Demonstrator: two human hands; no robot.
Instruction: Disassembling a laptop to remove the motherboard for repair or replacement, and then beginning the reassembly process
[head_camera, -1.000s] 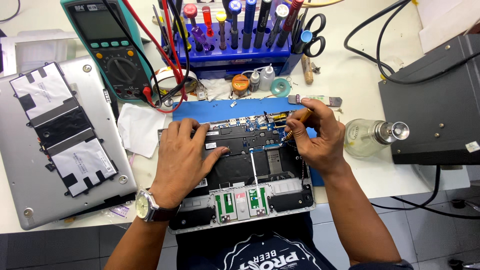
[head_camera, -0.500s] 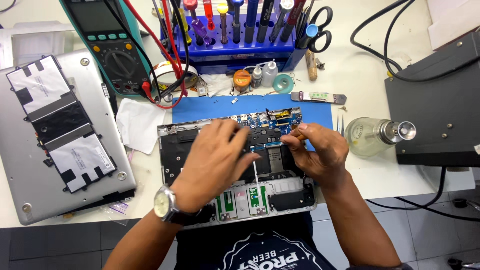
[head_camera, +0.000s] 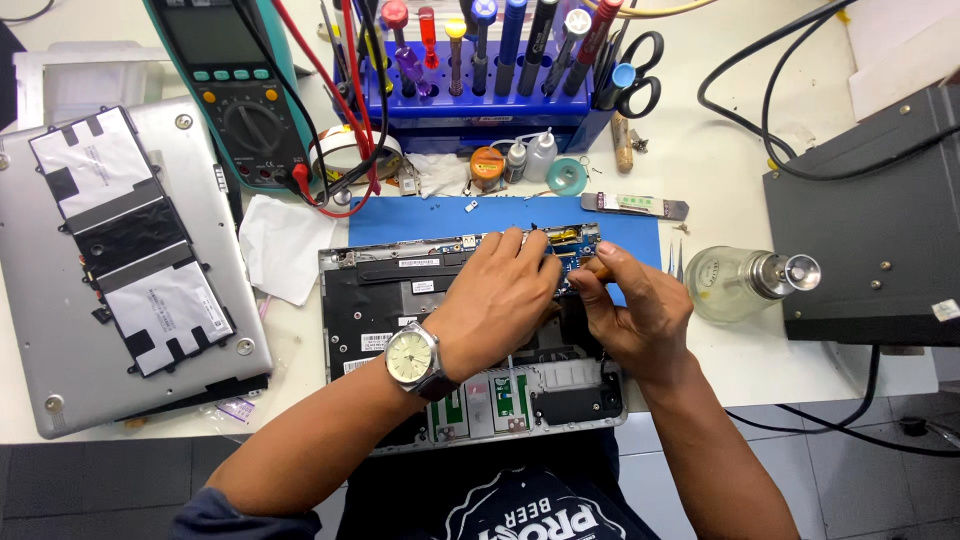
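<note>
An opened silver laptop base (head_camera: 400, 290) lies on a blue mat (head_camera: 420, 220) with its circuit board (head_camera: 572, 240) exposed at the far right corner. My left hand (head_camera: 505, 295), with a wristwatch (head_camera: 410, 358), lies palm down across the base, its fingertips on the board. My right hand (head_camera: 635, 305) is right beside it, pinched on a small orange-handled screwdriver (head_camera: 598, 268) whose tip is hidden between the two hands. The two hands touch over the board.
A laptop cover (head_camera: 50, 350) with a flat battery (head_camera: 130, 240) lies at the left, a white cloth (head_camera: 280, 245) beside it. Behind stand a multimeter (head_camera: 230, 80), a blue tool rack (head_camera: 480, 120) and scissors (head_camera: 640, 80). A glass bottle (head_camera: 740, 280), tweezers (head_camera: 678, 262) and a black box (head_camera: 870, 220) are at the right.
My left hand has slid to the right across the laptop base until its fingers reached the board next to my right hand. My right hand has stayed over the board.
</note>
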